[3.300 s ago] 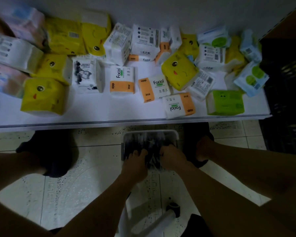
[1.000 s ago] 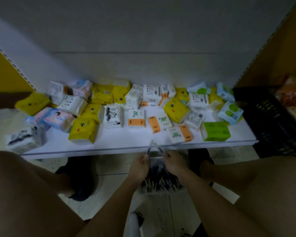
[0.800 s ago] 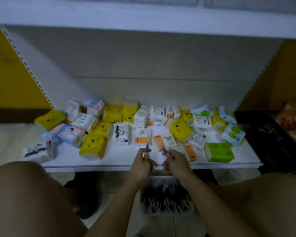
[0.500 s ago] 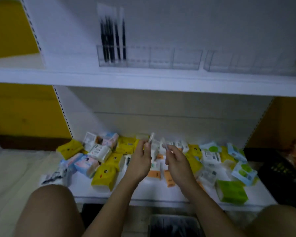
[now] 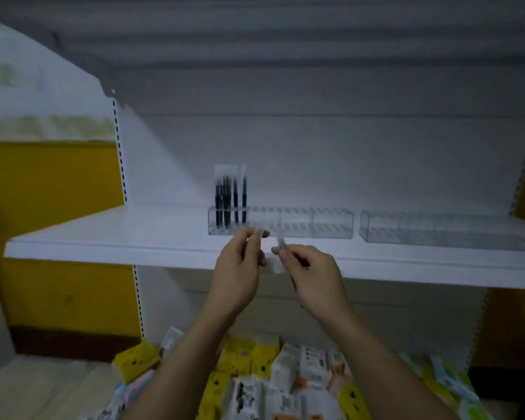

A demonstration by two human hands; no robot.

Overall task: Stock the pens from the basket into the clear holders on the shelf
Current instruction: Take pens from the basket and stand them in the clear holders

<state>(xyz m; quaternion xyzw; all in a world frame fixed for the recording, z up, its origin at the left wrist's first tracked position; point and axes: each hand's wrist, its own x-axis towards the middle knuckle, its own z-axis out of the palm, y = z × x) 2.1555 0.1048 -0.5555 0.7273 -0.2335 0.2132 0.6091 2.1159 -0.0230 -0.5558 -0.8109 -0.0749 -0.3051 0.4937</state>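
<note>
1 pen [image 5: 257, 234], in a clear sleeve, was pinched between the thumb and curled fingers of the left hand [image 5: 238, 272]. A 2nd pen [image 5: 282, 242] was clamped the same way in the right hand [image 5: 314, 275], its blurred tip slanting toward the left fingers. Just beyond both sets of fingertips lay the left clear holder [image 5: 331, 225] on the shelf [image 5: 103, 237]. Stocked pens [image 5: 229, 201] stood upright in its end compartment, above and left of the left fingers. A 2nd clear holder [image 5: 446, 228] lay well right of the right fingers. Tissue packs [image 5: 285, 374] lay far below the wrists. With the hands so close, the tips could probably clash; a sleeve catching the rim might shove the light holder or topple the standing pens, and a loose pinch would drop a pen among the packs
</note>
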